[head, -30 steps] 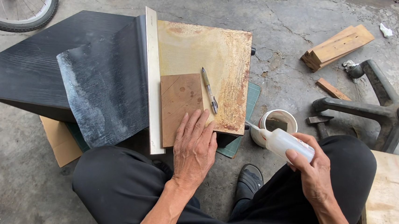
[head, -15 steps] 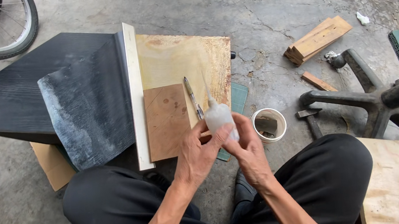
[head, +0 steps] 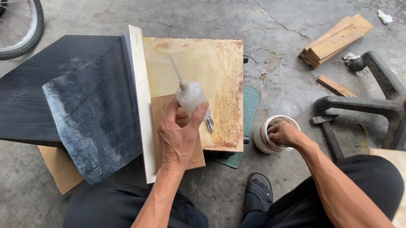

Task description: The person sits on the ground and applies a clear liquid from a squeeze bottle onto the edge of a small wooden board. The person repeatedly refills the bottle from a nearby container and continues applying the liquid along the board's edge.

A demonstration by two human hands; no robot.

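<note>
Translucent plastic squeeze bottle with a long thin nozzle [head: 190, 95] is wrapped in the left hand [head: 178, 137], fingers closed round its body, nozzle pointing up toward 11 o'clock over the stained, rust-coloured plywood board [head: 209, 66]. Under that hand lies a smaller brown wooden panel [head: 162, 112], butted against the pale upright strip [head: 141, 99], with the black textured sheet [head: 93, 112] off at 9 o'clock.

The right hand [head: 283, 133] is over at 3 o'clock, fingers curled into the small white round tub [head: 267, 135] on the concrete floor. Can't tell whether it's pinching anything in there.

What I'd worry about: the eyes are split between two spots, so a squeeze on that soft bottle could dribble onto the board. The metal clip-like thing [head: 209, 123] sits right by the fingers and could get knocked off the edge. The tub is light and near the dark shoe [head: 258, 191], easy to tip.
</note>
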